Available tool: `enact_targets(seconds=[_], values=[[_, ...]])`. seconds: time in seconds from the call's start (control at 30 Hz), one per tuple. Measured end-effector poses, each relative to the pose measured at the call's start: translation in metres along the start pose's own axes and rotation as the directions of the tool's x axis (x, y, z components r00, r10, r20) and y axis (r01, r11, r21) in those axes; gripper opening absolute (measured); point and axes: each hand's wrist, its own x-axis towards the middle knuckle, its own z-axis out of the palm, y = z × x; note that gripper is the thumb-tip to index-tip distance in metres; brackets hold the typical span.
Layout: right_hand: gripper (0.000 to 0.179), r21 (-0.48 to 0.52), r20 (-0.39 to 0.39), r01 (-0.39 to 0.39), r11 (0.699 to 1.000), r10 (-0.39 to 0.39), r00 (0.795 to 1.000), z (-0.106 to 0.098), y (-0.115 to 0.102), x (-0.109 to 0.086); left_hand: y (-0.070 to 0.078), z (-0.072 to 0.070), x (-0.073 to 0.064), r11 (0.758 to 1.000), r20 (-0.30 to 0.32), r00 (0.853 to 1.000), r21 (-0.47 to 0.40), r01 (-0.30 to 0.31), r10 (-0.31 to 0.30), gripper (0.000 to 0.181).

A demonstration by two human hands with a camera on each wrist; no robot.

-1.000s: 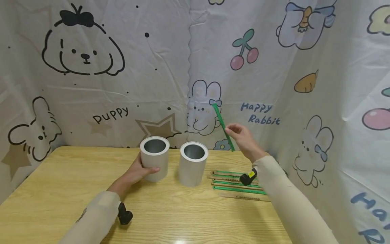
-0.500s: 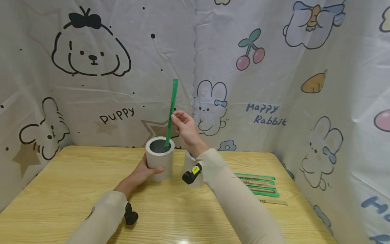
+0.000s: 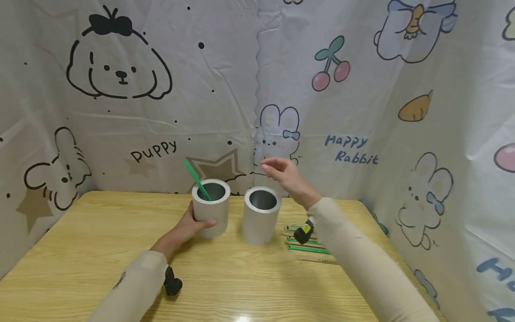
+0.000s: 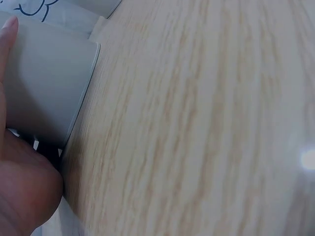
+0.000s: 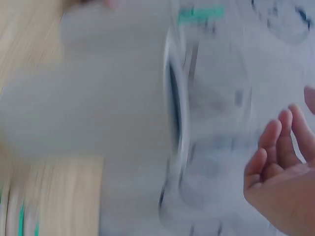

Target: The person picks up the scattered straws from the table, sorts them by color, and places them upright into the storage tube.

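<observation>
Head view: the left grip [image 3: 189, 226] clasps the left container [image 3: 213, 219]; the green strip [image 3: 197, 180] leans left inside it, lower end hidden, perhaps touching bottom. The right grip [image 3: 291, 180], loosely bent, holds nothing near the right container [image 3: 259, 228]. Steady, light bracing should prevent tipping.

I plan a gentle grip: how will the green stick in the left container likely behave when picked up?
The green stick is probably stiff: it slants without visible bending. Being narrow, it is likely light. Unheld and leaning, it may swing if nudged.
</observation>
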Motion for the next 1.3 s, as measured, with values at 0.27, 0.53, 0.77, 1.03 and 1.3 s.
enact_targets(seconds=[0.27,0.53,0.77,1.03,1.3], values=[[0.038,-0.279,0.046,-0.179,0.944,0.199,0.979,-0.103,0.099,-0.049,0.002,0.001,-0.001,1.000,-0.004,1.000,0.008,0.004,-0.004,0.110],[0.017,-0.469,0.052,-0.221,0.855,0.277,0.960,-0.124,0.175,-0.084,-0.001,0.000,-0.002,1.000,0.000,1.000,-0.008,0.001,-0.001,0.109],[0.008,-0.484,0.088,-0.190,0.854,0.264,0.961,-0.127,0.179,-0.081,0.001,0.000,-0.002,1.000,0.001,1.000,-0.014,0.011,-0.011,0.109],[0.031,-0.253,-0.134,-0.273,0.928,0.246,0.960,-0.118,0.112,-0.044,0.000,0.001,-0.002,1.000,0.008,1.000,-0.022,0.013,-0.013,0.110],[0.017,0.408,-0.139,-0.091,0.909,0.160,0.977,-0.046,-0.005,0.000,-0.001,-0.001,-0.002,1.000,0.008,1.000,-0.027,0.001,-0.001,0.108]])
